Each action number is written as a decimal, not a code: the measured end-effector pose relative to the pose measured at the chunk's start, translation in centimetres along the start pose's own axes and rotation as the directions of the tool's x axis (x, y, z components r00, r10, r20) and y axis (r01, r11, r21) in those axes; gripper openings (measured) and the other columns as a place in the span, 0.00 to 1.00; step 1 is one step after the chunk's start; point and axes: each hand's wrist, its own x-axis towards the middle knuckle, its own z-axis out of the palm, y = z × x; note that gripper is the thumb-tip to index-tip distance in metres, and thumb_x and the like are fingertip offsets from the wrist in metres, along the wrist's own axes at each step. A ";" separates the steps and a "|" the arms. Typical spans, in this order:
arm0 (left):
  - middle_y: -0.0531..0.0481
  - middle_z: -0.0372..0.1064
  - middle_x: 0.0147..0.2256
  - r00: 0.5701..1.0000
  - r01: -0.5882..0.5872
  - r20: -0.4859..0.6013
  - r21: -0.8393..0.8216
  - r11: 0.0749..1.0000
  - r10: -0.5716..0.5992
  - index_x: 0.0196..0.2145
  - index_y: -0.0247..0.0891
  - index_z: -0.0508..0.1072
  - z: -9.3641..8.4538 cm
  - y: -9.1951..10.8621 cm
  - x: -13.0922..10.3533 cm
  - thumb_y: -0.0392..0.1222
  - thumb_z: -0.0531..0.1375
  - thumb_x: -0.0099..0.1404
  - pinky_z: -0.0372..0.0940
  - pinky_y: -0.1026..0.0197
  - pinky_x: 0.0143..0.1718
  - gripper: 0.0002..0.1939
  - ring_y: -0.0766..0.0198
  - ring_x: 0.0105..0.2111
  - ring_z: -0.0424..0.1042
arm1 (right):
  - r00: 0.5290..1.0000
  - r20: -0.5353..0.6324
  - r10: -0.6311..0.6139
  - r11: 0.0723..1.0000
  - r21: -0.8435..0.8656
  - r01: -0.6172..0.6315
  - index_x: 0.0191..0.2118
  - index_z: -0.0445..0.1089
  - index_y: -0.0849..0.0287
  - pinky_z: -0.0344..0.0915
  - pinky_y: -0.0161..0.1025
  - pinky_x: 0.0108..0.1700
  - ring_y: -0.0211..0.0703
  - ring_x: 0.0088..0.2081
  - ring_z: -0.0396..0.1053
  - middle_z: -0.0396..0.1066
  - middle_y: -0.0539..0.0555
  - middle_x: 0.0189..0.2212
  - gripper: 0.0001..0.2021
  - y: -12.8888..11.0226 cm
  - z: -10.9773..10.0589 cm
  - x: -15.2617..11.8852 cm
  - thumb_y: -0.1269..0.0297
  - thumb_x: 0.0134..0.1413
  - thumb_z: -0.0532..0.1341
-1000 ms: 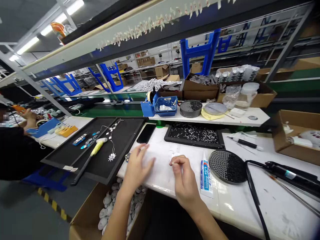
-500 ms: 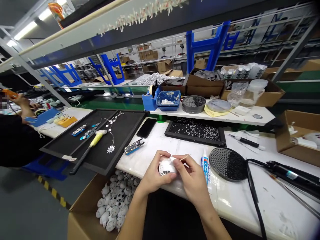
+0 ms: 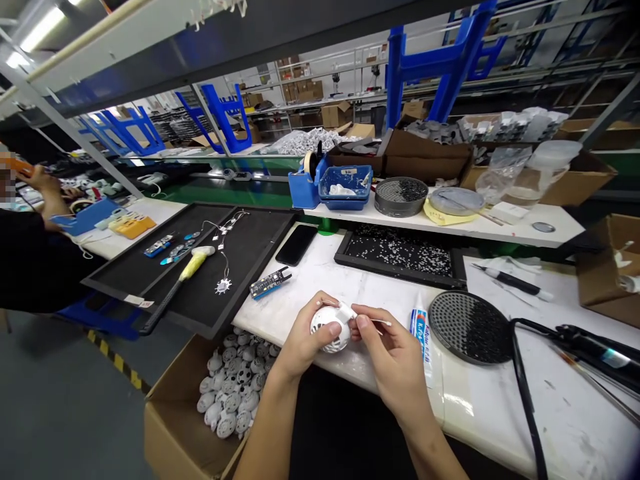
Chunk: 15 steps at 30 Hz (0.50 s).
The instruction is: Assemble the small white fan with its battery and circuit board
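Observation:
A round white plastic shell with dark slots and a short neck rests in my left hand, the thumb across its front and the fingers curled behind. My right hand pinches a thin white stick close to the shell's neck. Whether the stick touches the neck is hard to make out. Just right of my right hand lies a blue-and-white glue tube. A small circuit board with a blue base lies to the left, beyond my hands.
A cardboard box of similar white shells stands below left. On the bench are a phone, a black tray of small pieces, a round sieve dish and a black corded tool. A hammer lies on the left black tray.
The shell has turned in my left hand, so its neck now points up and right. My right hand has shifted slightly right with the stick. The view has shifted too.

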 end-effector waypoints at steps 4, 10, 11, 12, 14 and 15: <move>0.51 0.66 0.35 1.000 -0.008 0.013 -0.011 1.000 0.009 0.44 0.37 0.72 -0.1 0.2 -0.1 0.58 0.70 0.62 0.58 0.64 0.34 0.24 0.65 0.33 0.63 | 0.992 0.041 -0.123 0.976 -0.178 0.128 0.45 0.73 0.55 0.69 0.36 0.45 0.41 0.41 0.74 0.75 0.51 0.40 0.13 0.1 0.3 -0.1 0.50 0.71 0.64; 0.53 0.67 0.32 0.997 0.036 0.065 -0.064 0.997 -0.031 0.44 0.37 0.72 -0.1 0.3 -0.3 0.56 0.71 0.60 0.56 0.65 0.31 0.24 0.67 0.29 0.62 | 0.975 0.198 -0.104 0.946 -0.282 0.158 0.30 0.59 0.56 0.55 0.36 0.32 0.36 0.28 0.60 0.59 0.45 0.24 0.22 -0.1 0.3 -0.3 0.49 0.78 0.54; 0.52 0.68 0.32 0.999 0.024 0.038 -0.081 0.996 -0.021 0.44 0.36 0.72 0.0 0.3 -0.3 0.55 0.71 0.60 0.57 0.64 0.31 0.23 0.66 0.29 0.64 | 0.970 0.213 -0.114 0.943 -0.284 0.173 0.29 0.57 0.56 0.54 0.37 0.32 0.36 0.28 0.59 0.58 0.45 0.24 0.23 -0.2 0.3 -0.3 0.50 0.78 0.54; 0.51 0.69 0.32 1.000 0.018 0.014 -0.098 0.995 -0.016 0.44 0.36 0.72 0.0 0.3 -0.3 0.55 0.71 0.60 0.58 0.64 0.31 0.23 0.66 0.29 0.65 | 0.967 0.216 -0.133 0.940 -0.281 0.192 0.28 0.56 0.56 0.54 0.37 0.32 0.36 0.28 0.58 0.58 0.45 0.24 0.24 -0.3 0.3 -0.4 0.50 0.78 0.54; 0.50 0.71 0.33 1.000 0.018 -0.005 -0.125 0.992 -0.018 0.43 0.36 0.73 0.2 0.3 -0.2 0.54 0.70 0.59 0.59 0.64 0.31 0.23 0.64 0.29 0.67 | 0.964 0.201 -0.173 0.936 -0.270 0.225 0.27 0.59 0.56 0.55 0.37 0.32 0.37 0.28 0.59 0.60 0.46 0.24 0.24 -0.6 0.3 -0.5 0.51 0.77 0.56; 0.49 0.72 0.33 1.000 0.016 -0.013 -0.138 0.990 -0.018 0.43 0.35 0.73 0.2 0.4 -0.2 0.54 0.70 0.59 0.60 0.64 0.31 0.22 0.64 0.29 0.68 | 0.964 0.184 -0.193 0.935 -0.264 0.237 0.28 0.63 0.56 0.57 0.38 0.34 0.38 0.29 0.62 0.63 0.47 0.25 0.23 -0.7 0.3 -0.6 0.52 0.77 0.56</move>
